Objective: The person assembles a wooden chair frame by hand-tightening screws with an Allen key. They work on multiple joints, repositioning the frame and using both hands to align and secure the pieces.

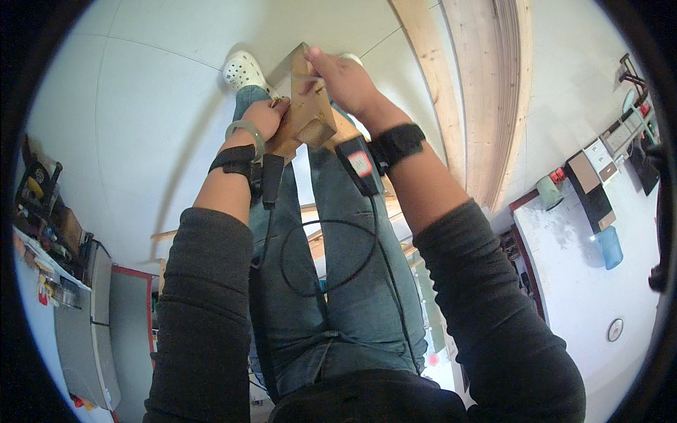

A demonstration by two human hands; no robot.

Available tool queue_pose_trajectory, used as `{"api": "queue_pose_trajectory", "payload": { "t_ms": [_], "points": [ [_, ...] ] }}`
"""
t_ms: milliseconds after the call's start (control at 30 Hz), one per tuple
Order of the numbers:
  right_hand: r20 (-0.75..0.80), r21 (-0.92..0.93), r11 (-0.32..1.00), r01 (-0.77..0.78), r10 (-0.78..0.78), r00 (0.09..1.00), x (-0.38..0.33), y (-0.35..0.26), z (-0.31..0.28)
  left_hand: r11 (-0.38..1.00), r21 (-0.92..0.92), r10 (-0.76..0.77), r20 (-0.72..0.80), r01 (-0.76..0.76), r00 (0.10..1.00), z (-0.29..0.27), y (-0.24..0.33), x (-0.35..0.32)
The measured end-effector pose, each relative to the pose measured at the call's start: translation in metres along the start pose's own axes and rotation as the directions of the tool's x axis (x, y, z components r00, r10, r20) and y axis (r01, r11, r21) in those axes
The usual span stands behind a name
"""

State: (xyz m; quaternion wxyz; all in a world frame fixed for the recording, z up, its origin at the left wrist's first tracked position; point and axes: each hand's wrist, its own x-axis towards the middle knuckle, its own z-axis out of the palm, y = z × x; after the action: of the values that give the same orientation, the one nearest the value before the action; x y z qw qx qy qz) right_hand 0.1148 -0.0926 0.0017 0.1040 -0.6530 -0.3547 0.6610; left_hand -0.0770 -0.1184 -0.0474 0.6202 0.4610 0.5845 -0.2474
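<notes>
A pale wooden block (307,99) with dark knots and visible end grain stands in front of my legs, joined to or resting on other wooden pieces (285,144) below it. My right hand (349,84) lies along the block's right side, fingertips at its far end, gripping it. At its left side my left hand (265,117) is closed, with a small brass-coloured bit showing by the fingertips; what it is I cannot make out. Both wrists wear black straps with dark boxes, the right box (357,165) bearing a white and red label. A pale bangle (247,130) circles my left wrist.
Long wooden boards (486,92) lie to the right of my hands. A black cable (328,222) loops across my jeans between the wrist boxes. Grey cabinets (84,338) stand at the left; a white table (564,261) with a blue container (611,248) is at the right.
</notes>
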Motion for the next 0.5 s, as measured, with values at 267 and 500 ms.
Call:
{"api": "queue_pose_trajectory", "payload": {
  "t_ms": [267, 500],
  "points": [
    [-0.011, -0.375, 0.892, -0.251, 0.267, 0.964, -0.022, 0.029, -0.024, 0.999, -0.023, -0.027, 0.006, 0.027, 1.0, -0.001, 0.004, -0.002],
    [0.0, -0.053, 0.996, -0.065, 0.065, 0.998, 0.026, 0.011, 0.005, 1.0, 0.012, -0.011, 0.017, 0.011, 1.0, -0.003, 0.004, -0.004]
  ]
}}
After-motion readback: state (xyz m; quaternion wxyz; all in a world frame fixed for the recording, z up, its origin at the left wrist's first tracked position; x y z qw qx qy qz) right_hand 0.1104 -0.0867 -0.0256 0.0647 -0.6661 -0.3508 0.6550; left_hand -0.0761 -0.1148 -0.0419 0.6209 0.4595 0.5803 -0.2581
